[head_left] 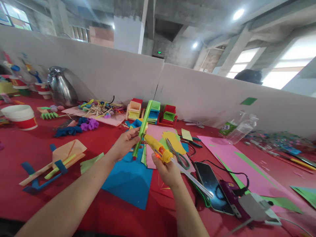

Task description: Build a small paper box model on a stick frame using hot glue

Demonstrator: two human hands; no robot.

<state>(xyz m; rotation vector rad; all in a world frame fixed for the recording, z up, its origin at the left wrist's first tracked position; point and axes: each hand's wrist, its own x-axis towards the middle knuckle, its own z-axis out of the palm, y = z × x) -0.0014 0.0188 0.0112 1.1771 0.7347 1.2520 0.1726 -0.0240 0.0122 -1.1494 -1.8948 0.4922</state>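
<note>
My left hand (124, 144) pinches a long folded green paper strip (145, 123), which stands tilted over the table. In my right hand (168, 171) is a yellow hot glue gun (156, 147), its red light glowing and a clear glue stick (192, 177) jutting from the back. The gun's nozzle points at the strip's middle; whether it touches, I cannot tell. Beneath both hands lie a blue paper sheet (130, 184) and a pink sheet (153, 131). Grey-handled scissors (179, 156) rest on yellow paper (176, 141) just beyond my right hand.
Small folded paper boxes (154, 107) stand along the white partition (197, 85). At right are a phone (212, 187), a purple power strip (230, 194), cables and a plastic bottle (243, 130). Paper pieces with sticks (66, 154), a paper cup (22, 117) and a metal jug (60, 87) are at left.
</note>
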